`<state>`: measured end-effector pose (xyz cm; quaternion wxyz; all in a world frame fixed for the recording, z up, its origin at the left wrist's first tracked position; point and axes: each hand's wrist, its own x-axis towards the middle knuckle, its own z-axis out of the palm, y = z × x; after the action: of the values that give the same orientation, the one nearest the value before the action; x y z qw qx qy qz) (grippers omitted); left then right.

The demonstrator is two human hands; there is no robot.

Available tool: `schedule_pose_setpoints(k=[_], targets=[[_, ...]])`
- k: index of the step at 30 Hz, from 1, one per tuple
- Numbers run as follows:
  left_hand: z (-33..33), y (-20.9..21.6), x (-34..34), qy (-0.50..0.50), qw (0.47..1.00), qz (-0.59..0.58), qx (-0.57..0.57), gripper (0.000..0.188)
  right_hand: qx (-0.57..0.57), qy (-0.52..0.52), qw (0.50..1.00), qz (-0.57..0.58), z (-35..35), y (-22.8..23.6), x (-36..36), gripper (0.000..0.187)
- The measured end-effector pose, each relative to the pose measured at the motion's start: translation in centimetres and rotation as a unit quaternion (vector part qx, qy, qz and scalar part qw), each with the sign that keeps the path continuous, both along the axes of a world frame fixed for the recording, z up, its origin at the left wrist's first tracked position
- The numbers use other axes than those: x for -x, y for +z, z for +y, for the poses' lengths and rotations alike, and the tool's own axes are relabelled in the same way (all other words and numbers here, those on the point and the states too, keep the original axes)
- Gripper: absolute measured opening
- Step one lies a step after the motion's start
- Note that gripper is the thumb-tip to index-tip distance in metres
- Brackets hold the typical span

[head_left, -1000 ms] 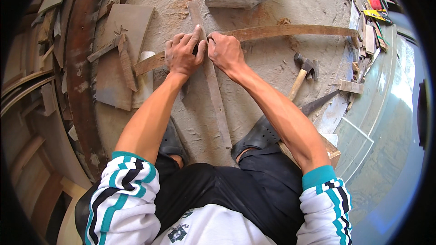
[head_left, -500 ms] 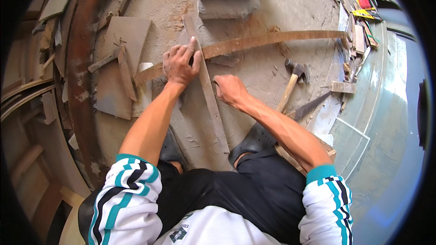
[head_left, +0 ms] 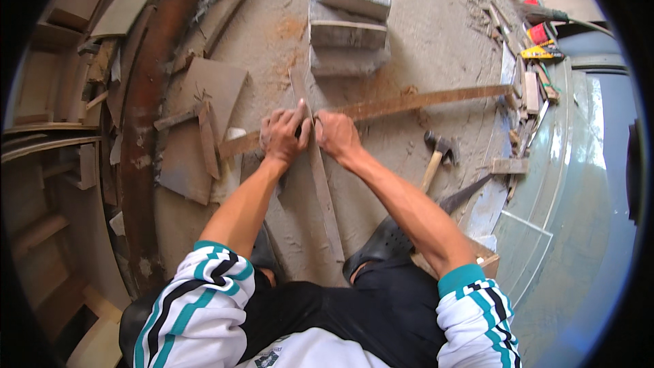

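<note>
Narrow wooden strip (head_left: pixel 320 184) flat on sandy floor (head_left: pixel 422 48), left hand (head_left: pixel 283 138) and right hand (head_left: pixel 335 135) flanking it, fingers curled, pressing its upper part.

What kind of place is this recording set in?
Probably a woodworking site, on a dusty floor: both hands press a wooden strip, a hammer lies nearby, and offcuts are scattered about.

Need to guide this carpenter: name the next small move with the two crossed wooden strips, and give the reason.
Probably press down and square the narrow strip against the long strip before fixing it. Left hand and right hand both grip at the crossing, and the hammer lies untouched on the ground beside the right forearm.
</note>
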<state>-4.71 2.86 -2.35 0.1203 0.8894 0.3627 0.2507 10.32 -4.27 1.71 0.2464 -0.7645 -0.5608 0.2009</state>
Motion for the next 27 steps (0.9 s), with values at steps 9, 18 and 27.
schedule_pose_setpoints(k=[9,18,27], targets=[[0.1,-0.3,0.2,0.007,1.0,-0.011,-0.013,0.05,0.008,0.01,1.0,-0.003,0.7,-0.7,0.3,0.019],[-0.3,0.0,0.3,0.019,0.999,-0.001,-0.033,0.049,-0.034,0.041,0.999,0.004,-0.6,-0.5,1.0,0.013],[-0.4,0.2,0.0,0.015,0.999,-0.006,-0.037,0.05,0.034,0.117,0.993,-0.007,-2.5,0.2,-0.4,0.011]])
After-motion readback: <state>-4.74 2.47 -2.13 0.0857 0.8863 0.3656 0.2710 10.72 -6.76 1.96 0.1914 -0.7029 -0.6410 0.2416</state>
